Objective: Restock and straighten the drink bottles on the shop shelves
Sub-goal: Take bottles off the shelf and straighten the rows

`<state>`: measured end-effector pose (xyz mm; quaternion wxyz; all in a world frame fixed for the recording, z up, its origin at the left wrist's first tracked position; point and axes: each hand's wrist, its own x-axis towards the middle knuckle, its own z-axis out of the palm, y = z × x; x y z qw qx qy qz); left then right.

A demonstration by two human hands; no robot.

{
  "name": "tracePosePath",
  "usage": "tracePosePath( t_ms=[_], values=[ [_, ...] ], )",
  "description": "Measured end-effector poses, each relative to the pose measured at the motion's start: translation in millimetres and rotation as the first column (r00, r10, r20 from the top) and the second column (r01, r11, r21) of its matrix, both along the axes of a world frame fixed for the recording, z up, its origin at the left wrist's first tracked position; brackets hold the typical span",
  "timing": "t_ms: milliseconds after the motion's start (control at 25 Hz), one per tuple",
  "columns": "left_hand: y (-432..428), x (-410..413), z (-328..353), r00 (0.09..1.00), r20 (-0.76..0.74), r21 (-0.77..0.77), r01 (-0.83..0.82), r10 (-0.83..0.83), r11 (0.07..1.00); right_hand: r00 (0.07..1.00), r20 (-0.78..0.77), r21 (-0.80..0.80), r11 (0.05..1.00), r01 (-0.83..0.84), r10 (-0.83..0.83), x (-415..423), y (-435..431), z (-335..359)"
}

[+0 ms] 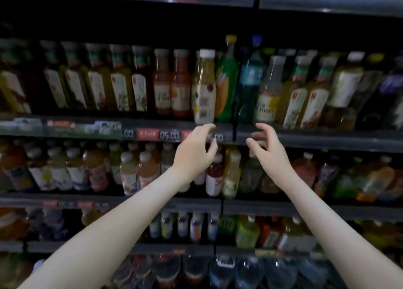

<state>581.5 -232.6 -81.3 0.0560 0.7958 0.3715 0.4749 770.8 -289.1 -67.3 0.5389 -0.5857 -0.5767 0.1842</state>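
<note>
Far-left bottles (98,81): a row of yellow-green drinks with pale labels is standing on the upper shelf, leaning a little in this wide view.
Red-brown bottles (170,84): two are standing side by side, just to the right of that row.
Price rail (150,134): it is running along the front edge of that shelf and carrying red-and-white tags.
Left hand (195,151): it is reaching up in front of the rail with fingers loosely curled and apart, gripping nothing. Its topmost fingertip is sitting just under the white-capped bottle; whether they are touching is unclear.
White-capped bottle (205,88): it is standing upright at the very front of the upper shelf, ahead of its neighbours.
Green bottle (226,81): it is standing just beside the white-capped one.
Blue bottle (248,86): it is standing next along, behind a dark upright strip.
Right hand (269,149): it is hovering below the rail, fingers spread and curved, holding nothing.
Right-hand bottles (309,92): more pale-labelled drinks are crowding the shelf.
Lower shelves (65,198): they are holding blurred mixed bottles.
</note>
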Motion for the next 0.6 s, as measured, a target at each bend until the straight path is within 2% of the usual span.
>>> tracePosePath(
  t_ms=[120,280,400,520,600],
  values=[
    [28.9,15.4,35.6,0.994,0.023,0.069,-0.112,0.111,0.991,0.999,-0.008,0.054,0.998,-0.034,0.034,24.0,27.7,35.4],
    [62.5,18.9,56.5,0.965,-0.082,-0.076,-0.253,0.247,0.964,0.992,0.114,0.085,0.995,-0.059,0.049,25.0,63.1,54.2],
    [90.5,25.2,80.1,0.964,-0.087,-0.096,-0.258,0.250,0.961,0.971,0.239,0.133,0.990,-0.051,0.018,16.6,88.5,63.4],
    [112.7,35.3,105.7,0.983,-0.045,-0.142,-0.184,0.179,0.973,0.922,0.385,0.239,0.970,-0.048,-0.049,2.6,112.8,79.9],
    [119.9,39.1,111.9,0.987,-0.048,-0.136,-0.160,0.155,0.978,0.865,0.471,0.347,0.938,-0.005,-0.170,-9.8,128.6,91.3]
  ],
)
